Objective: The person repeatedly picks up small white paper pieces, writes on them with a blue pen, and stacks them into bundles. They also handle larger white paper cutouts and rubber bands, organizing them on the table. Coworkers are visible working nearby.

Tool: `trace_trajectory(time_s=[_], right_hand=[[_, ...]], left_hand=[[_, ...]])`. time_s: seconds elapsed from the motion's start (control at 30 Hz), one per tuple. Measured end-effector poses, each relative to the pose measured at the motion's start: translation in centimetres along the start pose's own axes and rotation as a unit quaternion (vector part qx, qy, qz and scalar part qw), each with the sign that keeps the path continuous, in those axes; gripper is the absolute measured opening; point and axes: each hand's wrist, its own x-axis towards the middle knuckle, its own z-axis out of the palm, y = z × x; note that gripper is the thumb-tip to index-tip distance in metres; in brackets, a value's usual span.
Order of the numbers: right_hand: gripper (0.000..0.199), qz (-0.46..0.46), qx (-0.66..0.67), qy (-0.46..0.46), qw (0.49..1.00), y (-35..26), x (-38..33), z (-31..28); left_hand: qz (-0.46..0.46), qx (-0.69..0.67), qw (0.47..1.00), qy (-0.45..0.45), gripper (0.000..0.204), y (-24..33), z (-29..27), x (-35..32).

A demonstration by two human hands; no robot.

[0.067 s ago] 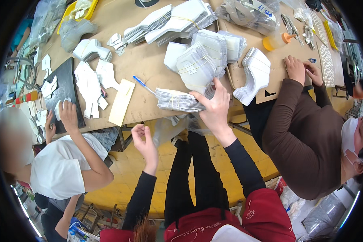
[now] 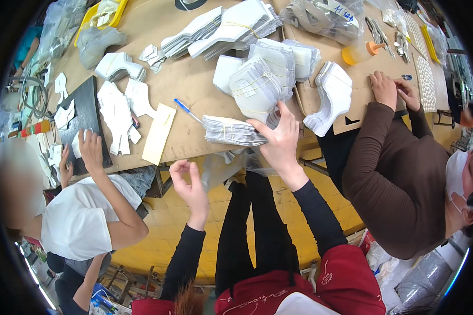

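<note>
My right hand (image 2: 279,137) rests at the table's near edge, thumb and forefinger spread. Its thumb touches the right end of a flat banded bundle of pale cut pieces (image 2: 228,130). The forefinger reaches the lower side of a thick rubber-banded stack of white pieces (image 2: 255,86); no firm hold on either shows. My left hand (image 2: 189,184) hovers off the table edge, empty, its fingers loosely curved and apart. Left of the flat bundle lies a blue-and-white pen (image 2: 186,108). A clear plastic bag (image 2: 220,167) hangs below the edge, between my hands.
A yellow card strip (image 2: 158,135) and loose white cutouts (image 2: 114,110) lie to the left. Long stacks (image 2: 236,29) sit behind; a curved stack (image 2: 331,97) is at right. An orange-capped bottle (image 2: 360,52) stands farther right. A person sits on each side.
My left hand has moved slightly up toward the table edge. The right hand and the bundles stay nearly where they were.
</note>
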Motion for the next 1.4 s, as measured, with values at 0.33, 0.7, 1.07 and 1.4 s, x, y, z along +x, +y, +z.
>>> trace_trajectory(time_s=[0.33,0.7,1.07,1.4], right_hand=[[0.021,-0.107,0.071,0.088,0.988,1.6,-4.1,-1.8],[0.040,0.195,0.570,0.140,0.786,3.6,2.3,-6.7],[0.051,0.296,0.523,-0.044,0.798,3.7,8.2,-3.1],[0.095,0.192,0.567,-0.399,0.695,3.2,0.1,-7.7]], left_hand=[[0.274,0.068,0.870,-0.404,0.057,13.3,14.1,14.3],[0.146,-0.035,0.857,-0.494,0.074,10.1,12.0,12.9],[0.018,-0.117,0.887,-0.447,0.076,6.5,6.3,6.8],[-0.232,-0.195,0.881,-0.364,0.080,4.1,-4.1,4.9]])
